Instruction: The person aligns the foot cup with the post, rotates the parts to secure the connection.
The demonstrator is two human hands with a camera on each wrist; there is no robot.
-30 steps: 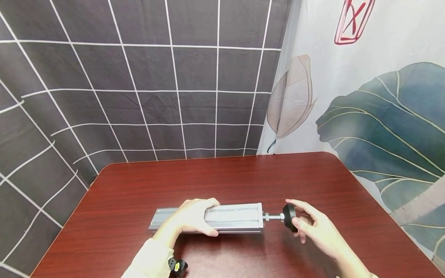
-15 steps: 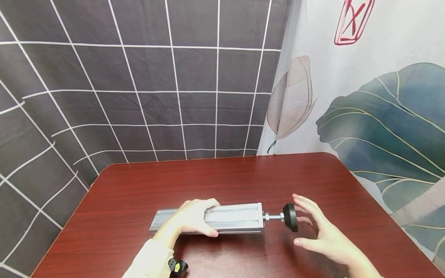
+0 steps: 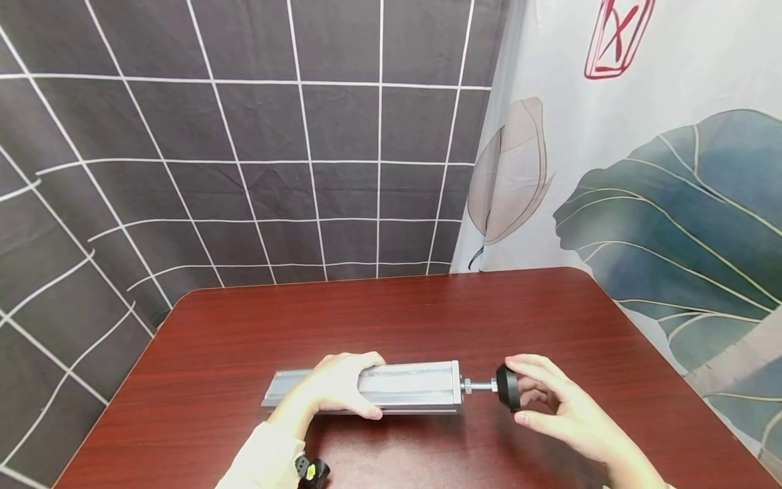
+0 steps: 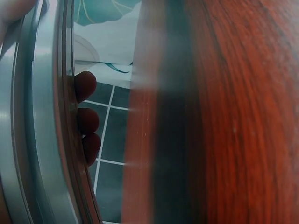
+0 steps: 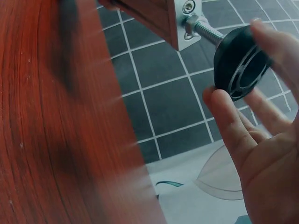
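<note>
A long silver aluminium profile (image 3: 415,386) lies lengthwise above the table, its bare end to the left. My left hand (image 3: 339,382) grips it across the top, thumb on the near side; in the left wrist view several fingertips (image 4: 88,120) curl round the far edge. From the end plate (image 5: 181,39) at the right, a threaded rod (image 5: 209,31) with nuts leads to a round black levelling foot (image 3: 507,387), slightly tilted. My right hand (image 3: 565,407) pinches the foot's rim between thumb and fingers. The right wrist view shows the foot's ribbed underside.
The reddish-brown wooden table (image 3: 293,312) extends behind and on both sides of the profile. A dark gridded cloth (image 3: 348,183) hangs behind it, and a white curtain with leaf prints (image 3: 666,204) hangs at the right. A small black device (image 3: 313,471) sits at my left wrist.
My right hand's fingers and thumb spread away from the levelling foot half a second ago and have closed on its rim again. The foot's tilt differs slightly. My left hand keeps its grip.
</note>
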